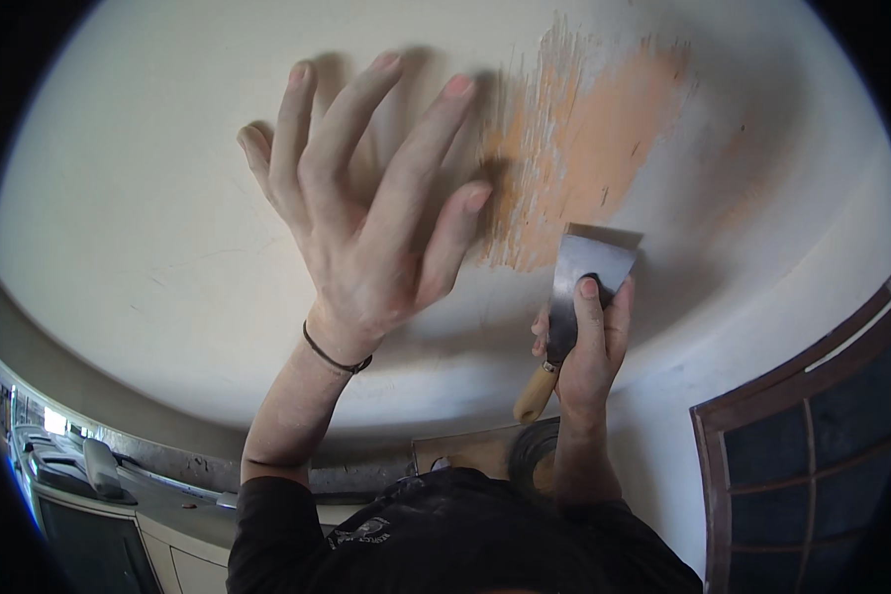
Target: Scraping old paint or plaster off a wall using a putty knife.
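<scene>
My left hand [366, 218] is raised with its fingers spread, its fingertips at the pale painted surface [158, 148]. Nothing is held in it, and a dark band circles its wrist. To its right, my right hand [592, 342] grips a putty knife [584, 265] that has a wide metal blade and a wooden handle. The thumb lies along the blade; the other fingers are partly hidden behind it. The blade's edge points up, just below a scraped patch [604, 148] where orange undercoat shows through with streaky, ragged edges.
A brown-framed door or window with dark panes [812, 465] stands at the lower right. At the lower left is a counter or cabinet [168, 530] with a dark grey object [69, 460] on top. Below my right forearm lies a dark coil [535, 457].
</scene>
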`<move>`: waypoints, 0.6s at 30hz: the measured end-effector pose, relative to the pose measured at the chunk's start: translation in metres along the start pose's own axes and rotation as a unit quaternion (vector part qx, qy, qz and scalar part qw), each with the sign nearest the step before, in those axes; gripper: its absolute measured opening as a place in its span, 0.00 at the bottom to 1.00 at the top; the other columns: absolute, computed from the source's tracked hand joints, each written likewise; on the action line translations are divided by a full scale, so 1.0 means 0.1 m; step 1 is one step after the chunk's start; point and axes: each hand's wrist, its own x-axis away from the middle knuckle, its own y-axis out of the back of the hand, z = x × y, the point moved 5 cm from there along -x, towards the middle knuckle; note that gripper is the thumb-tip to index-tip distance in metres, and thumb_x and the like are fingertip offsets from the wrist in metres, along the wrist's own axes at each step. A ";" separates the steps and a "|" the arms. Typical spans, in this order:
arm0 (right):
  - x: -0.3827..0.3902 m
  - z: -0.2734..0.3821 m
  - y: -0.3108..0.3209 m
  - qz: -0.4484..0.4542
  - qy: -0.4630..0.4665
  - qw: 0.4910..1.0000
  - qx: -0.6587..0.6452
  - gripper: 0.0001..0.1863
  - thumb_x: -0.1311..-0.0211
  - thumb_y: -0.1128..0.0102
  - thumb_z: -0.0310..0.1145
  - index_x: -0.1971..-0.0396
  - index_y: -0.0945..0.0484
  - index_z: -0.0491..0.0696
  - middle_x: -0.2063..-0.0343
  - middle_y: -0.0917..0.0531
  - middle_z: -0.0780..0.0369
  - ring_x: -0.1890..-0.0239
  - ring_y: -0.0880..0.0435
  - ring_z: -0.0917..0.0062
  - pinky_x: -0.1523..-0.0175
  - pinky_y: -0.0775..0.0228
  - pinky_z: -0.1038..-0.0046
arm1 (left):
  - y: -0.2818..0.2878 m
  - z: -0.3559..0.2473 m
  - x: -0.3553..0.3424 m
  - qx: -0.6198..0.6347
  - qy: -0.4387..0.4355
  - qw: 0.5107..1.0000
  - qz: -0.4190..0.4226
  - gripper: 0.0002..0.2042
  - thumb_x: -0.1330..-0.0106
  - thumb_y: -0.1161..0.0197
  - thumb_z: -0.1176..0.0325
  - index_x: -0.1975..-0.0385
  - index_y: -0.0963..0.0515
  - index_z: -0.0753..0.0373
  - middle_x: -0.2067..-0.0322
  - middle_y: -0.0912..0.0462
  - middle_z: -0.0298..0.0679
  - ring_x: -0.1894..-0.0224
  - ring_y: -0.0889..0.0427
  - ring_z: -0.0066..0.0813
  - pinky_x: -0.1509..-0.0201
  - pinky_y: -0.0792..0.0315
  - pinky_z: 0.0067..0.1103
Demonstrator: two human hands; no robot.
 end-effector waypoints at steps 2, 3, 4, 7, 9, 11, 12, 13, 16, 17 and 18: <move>0.06 0.02 -0.09 0.013 0.014 1.000 -0.008 0.14 0.23 0.50 0.38 0.48 0.38 0.46 0.69 0.22 0.62 0.78 0.21 0.81 0.79 0.30 0.80 | 0.08 0.07 0.21 0.157 -0.019 0.985 -0.067 0.24 0.30 0.39 0.56 0.39 0.25 0.63 0.35 0.36 0.49 0.28 0.43 0.53 0.26 0.45 0.44; 0.07 0.02 -0.11 0.009 0.014 1.000 -0.005 0.14 0.23 0.50 0.38 0.48 0.38 0.46 0.69 0.22 0.62 0.78 0.21 0.81 0.79 0.30 0.80 | 0.08 0.03 0.37 0.234 0.030 0.966 -0.109 0.21 0.36 0.36 0.61 0.44 0.20 0.63 0.40 0.28 0.48 0.33 0.36 0.51 0.28 0.41 0.43; 0.09 0.02 -0.14 0.000 0.008 1.000 -0.005 0.14 0.23 0.50 0.38 0.48 0.38 0.46 0.70 0.21 0.61 0.78 0.22 0.81 0.78 0.30 0.80 | 0.08 -0.03 0.54 0.284 0.041 0.951 -0.112 0.20 0.35 0.36 0.63 0.45 0.20 0.64 0.44 0.27 0.50 0.38 0.30 0.50 0.33 0.33 0.41; 0.10 0.02 -0.18 0.007 0.009 1.000 -0.015 0.14 0.23 0.50 0.38 0.48 0.38 0.46 0.72 0.21 0.61 0.79 0.23 0.82 0.78 0.31 0.81 | 0.12 -0.33 1.03 0.391 0.152 0.908 0.002 0.21 0.31 0.38 0.63 0.44 0.24 0.71 0.49 0.25 0.49 0.48 0.24 0.42 0.43 0.27 0.32; 0.12 -0.01 -0.24 0.022 0.012 0.999 -0.023 0.14 0.23 0.49 0.38 0.48 0.38 0.46 0.73 0.21 0.61 0.79 0.23 0.82 0.78 0.32 0.81 | 0.07 -0.49 1.22 0.494 0.267 0.826 0.059 0.22 0.29 0.39 0.64 0.41 0.29 0.72 0.56 0.24 0.46 0.55 0.22 0.32 0.50 0.26 0.26; 0.12 -0.05 -0.34 0.047 0.019 0.998 -0.039 0.13 0.24 0.51 0.36 0.48 0.36 0.46 0.76 0.22 0.60 0.81 0.25 0.80 0.79 0.33 0.80 | -0.03 -0.68 1.46 0.610 0.370 0.689 0.128 0.25 0.26 0.41 0.64 0.36 0.36 0.72 0.58 0.24 0.46 0.59 0.22 0.27 0.52 0.27 0.23; 0.15 -0.06 -0.38 0.060 0.023 0.997 -0.045 0.12 0.24 0.51 0.35 0.48 0.35 0.46 0.78 0.22 0.60 0.82 0.25 0.80 0.79 0.33 0.79 | -0.06 -0.75 1.54 0.657 0.391 0.623 0.162 0.26 0.25 0.42 0.64 0.34 0.39 0.73 0.58 0.24 0.46 0.60 0.21 0.25 0.53 0.27 0.22; 0.19 -0.13 -0.38 0.042 -0.010 0.999 -0.022 0.12 0.23 0.52 0.35 0.48 0.35 0.46 0.78 0.22 0.60 0.82 0.26 0.81 0.79 0.33 0.80 | -0.04 -0.79 1.58 0.648 0.359 0.632 0.227 0.28 0.23 0.46 0.65 0.31 0.47 0.72 0.50 0.26 0.51 0.55 0.21 0.29 0.51 0.27 0.24; 0.25 -0.16 -0.47 0.027 -0.030 0.999 -0.010 0.12 0.23 0.51 0.35 0.48 0.35 0.46 0.77 0.21 0.61 0.82 0.25 0.82 0.78 0.32 0.81 | -0.01 -0.94 1.64 0.686 0.397 0.590 0.152 0.29 0.22 0.50 0.67 0.29 0.54 0.71 0.42 0.31 0.57 0.48 0.22 0.36 0.46 0.27 0.26; 0.27 -0.18 -0.48 0.003 -0.040 0.999 -0.007 0.11 0.23 0.51 0.35 0.49 0.35 0.46 0.77 0.21 0.62 0.81 0.25 0.84 0.78 0.31 0.82 | 0.01 -0.97 1.69 0.705 0.412 0.544 0.191 0.33 0.20 0.55 0.65 0.25 0.66 0.65 0.32 0.40 0.57 0.35 0.34 0.36 0.33 0.38 0.29; 0.28 -0.21 -0.49 0.001 -0.039 0.999 -0.004 0.11 0.23 0.51 0.35 0.49 0.35 0.46 0.77 0.21 0.62 0.81 0.25 0.84 0.78 0.31 0.82 | -0.01 -0.97 1.70 0.707 0.412 0.542 0.191 0.33 0.20 0.55 0.65 0.25 0.66 0.65 0.32 0.40 0.57 0.35 0.34 0.36 0.33 0.38 0.29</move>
